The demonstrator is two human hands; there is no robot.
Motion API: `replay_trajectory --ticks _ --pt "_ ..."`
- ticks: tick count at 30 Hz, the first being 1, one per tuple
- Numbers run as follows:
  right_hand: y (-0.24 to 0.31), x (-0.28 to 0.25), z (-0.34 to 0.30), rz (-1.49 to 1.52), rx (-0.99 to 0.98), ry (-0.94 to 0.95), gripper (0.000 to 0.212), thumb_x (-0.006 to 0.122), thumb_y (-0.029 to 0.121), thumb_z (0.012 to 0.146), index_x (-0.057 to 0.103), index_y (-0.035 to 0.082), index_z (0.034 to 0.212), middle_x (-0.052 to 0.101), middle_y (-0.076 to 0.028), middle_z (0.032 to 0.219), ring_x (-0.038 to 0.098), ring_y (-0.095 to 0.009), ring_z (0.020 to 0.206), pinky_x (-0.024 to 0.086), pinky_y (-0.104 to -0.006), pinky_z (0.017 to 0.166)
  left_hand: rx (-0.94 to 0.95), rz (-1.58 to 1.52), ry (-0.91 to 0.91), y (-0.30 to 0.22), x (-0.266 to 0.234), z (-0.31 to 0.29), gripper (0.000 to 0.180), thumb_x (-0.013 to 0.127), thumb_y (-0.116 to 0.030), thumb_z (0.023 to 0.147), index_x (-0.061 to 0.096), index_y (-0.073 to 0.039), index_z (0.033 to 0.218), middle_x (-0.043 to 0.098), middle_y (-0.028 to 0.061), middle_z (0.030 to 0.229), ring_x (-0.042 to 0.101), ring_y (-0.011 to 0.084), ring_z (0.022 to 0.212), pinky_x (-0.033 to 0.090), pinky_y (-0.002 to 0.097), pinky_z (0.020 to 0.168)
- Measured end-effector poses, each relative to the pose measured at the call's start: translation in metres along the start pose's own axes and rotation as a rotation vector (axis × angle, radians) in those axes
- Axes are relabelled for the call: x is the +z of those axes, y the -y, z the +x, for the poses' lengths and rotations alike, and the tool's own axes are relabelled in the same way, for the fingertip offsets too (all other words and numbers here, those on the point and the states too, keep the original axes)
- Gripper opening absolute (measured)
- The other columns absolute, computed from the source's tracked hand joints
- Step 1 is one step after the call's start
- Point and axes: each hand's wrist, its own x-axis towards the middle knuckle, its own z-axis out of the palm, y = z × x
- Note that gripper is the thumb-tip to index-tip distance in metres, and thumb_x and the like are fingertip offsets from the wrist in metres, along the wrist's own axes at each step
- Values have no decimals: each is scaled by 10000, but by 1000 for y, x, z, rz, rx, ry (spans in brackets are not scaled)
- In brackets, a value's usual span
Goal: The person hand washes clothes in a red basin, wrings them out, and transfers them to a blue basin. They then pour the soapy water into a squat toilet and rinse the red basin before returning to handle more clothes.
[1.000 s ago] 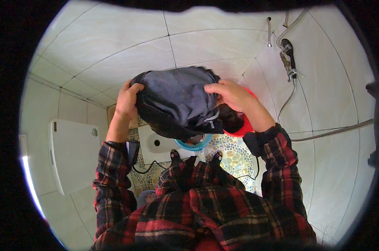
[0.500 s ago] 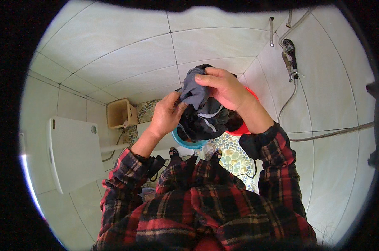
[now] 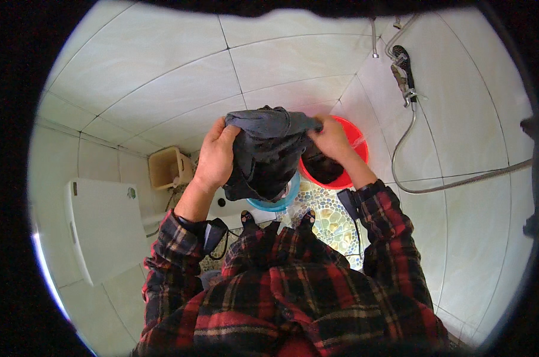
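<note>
A dark grey and black garment (image 3: 263,152) hangs spread between my two hands, its lighter grey edge uppermost. My left hand (image 3: 217,156) pinches that edge at its left end, thumb on top. At the other end my right hand (image 3: 334,140) is closed on the cloth, its fingers slightly blurred. Under the garment stands a blue basin (image 3: 272,206), mostly hidden by it. Beyond my right hand, a red basin (image 3: 357,134) holds dark cloth (image 3: 323,169) and shows a streak like running water over its right side.
A beige plastic bin (image 3: 162,166) stands by the wall at the left, near a white toilet cistern (image 3: 106,229). A black shower head (image 3: 403,62) with a metal hose (image 3: 460,182) hangs on the right wall. Pebble-patterned floor (image 3: 323,220) lies around my feet.
My hands have moved apart, and the bunched garment is now stretched wide between them. My right hand has lowered to the right, and more of the red basin shows.
</note>
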Motion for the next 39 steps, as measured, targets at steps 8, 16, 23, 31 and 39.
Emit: replay_trajectory --ticks 8,16,23,31,39 --pt "30 -19 13 226 -10 173 341 690 162 784 636 -9 1074 679 -212 1001 658 -308 958 494 -373 851 -240 -367 -224 4 -18 -4 298 443 -151 923 536 10 1156 616 91 1029 591 192 918 498 314 799" --pt "90 -22 -15 1156 143 349 276 570 142 886 633 6 1117 671 -67 1023 634 -174 932 505 -320 829 -175 770 61 -27 -49 -9 672 614 -109 765 393 -90 1400 532 204 1237 499 300 1161 419 358 969" --pt "117 -19 -13 1361 104 399 231 536 121 914 639 -13 1072 664 -69 1058 624 -172 970 485 -308 879 -10 289 514 -22 -29 -23 672 677 -50 766 429 -75 1391 459 139 1385 413 262 1312 366 354 1059" --pt "93 -45 2 44 -55 126 307 762 251 752 676 67 983 677 -135 877 645 -265 814 489 -288 758 -250 -514 132 -27 -14 -13 323 441 -66 855 582 33 1128 654 99 1046 621 204 938 498 340 872" --pt "85 -35 -36 828 -251 234 196 654 173 871 639 38 1014 644 -49 884 577 -83 847 472 -250 808 -344 -500 87 -16 27 -9 313 454 4 836 573 45 1122 645 99 1037 625 206 921 512 327 848"
